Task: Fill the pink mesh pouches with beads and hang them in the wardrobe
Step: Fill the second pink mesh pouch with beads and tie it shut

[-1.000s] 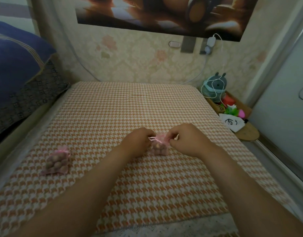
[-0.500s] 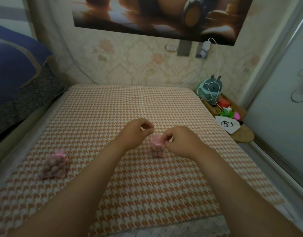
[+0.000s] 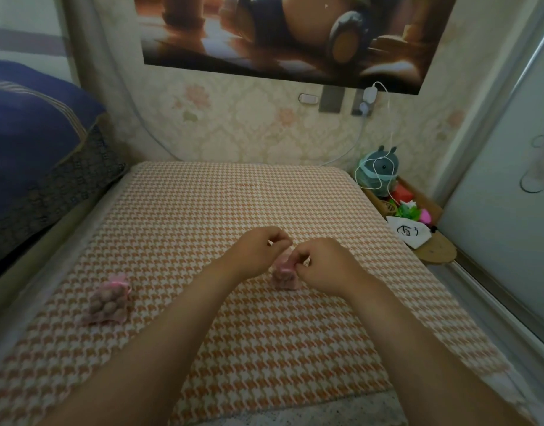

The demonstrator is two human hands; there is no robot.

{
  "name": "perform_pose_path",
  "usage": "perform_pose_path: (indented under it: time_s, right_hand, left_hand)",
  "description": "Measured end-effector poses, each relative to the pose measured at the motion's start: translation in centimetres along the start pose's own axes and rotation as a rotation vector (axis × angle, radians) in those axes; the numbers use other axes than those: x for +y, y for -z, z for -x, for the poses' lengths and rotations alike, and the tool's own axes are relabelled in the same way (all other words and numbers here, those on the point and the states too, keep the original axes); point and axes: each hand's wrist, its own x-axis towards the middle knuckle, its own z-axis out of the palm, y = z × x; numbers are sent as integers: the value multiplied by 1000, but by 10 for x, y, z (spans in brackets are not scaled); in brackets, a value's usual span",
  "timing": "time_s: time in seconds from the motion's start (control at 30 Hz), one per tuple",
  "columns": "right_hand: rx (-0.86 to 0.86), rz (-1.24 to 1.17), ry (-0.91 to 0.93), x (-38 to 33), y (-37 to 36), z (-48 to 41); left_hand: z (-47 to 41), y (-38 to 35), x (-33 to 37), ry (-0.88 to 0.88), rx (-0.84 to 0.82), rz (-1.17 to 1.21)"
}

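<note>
A pink mesh pouch [image 3: 283, 276] full of brown beads stands on the houndstooth bed cover [image 3: 209, 210] in the middle. My right hand [image 3: 324, 265] pinches the gathered top of this pouch. My left hand [image 3: 258, 252] is just left of it, fingers curled and pinching at the pouch's drawstring, which I can barely make out. A second filled pink pouch [image 3: 109, 301], tied with a bow, lies on the cover at the left, away from both hands.
Blue bedding [image 3: 31, 139] and a dark patterned pillow [image 3: 58, 192] lie at the left. A wooden side shelf [image 3: 418, 222] at the right holds a plush toy [image 3: 378, 169], a white cable and small items. A pale sliding door [image 3: 510, 179] runs along the right.
Both hands have drawn closer together over the pouch top, and the ribbon ends that showed between them a second ago are now hidden. The second pouch has not moved.
</note>
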Motion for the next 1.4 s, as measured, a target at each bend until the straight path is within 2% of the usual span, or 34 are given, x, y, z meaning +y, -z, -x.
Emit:
perform_pose_path:
  time_s: [0.17,0.47,0.57,0.7,0.9,1.07,1.23,1.3,1.4]
  right_hand:
    - [19,0,-1,6,0,-3]
    - [46,8,31,13,-2,-5]
    - [49,3,31,15,-3,-7]
    - [52,12,24,15,-5,-10]
    - [59,-16,25,7,-4,-10]
    - [61,-28,39,-17,-3,-12]
    - [37,-64,102,-57,-7,-8]
    - [10,-53,124,-72,-12,-5]
    - [-33,-39,144,-93,-20,0]
  left_hand:
    - [-7,3,-8,40,78,21]
    - [-20,-15,-37,-25,-148,-202]
    - [-22,-18,-43,-50,-199,-379]
    - [-24,-17,-42,-107,-170,-497]
    - [-14,-8,-47,-29,-88,-265]
    - [0,18,-38,63,146,-69]
    - [36,60,-16,54,311,59]
    - [54,76,-4,31,328,72]
    - [82,91,3,9,266,-41]
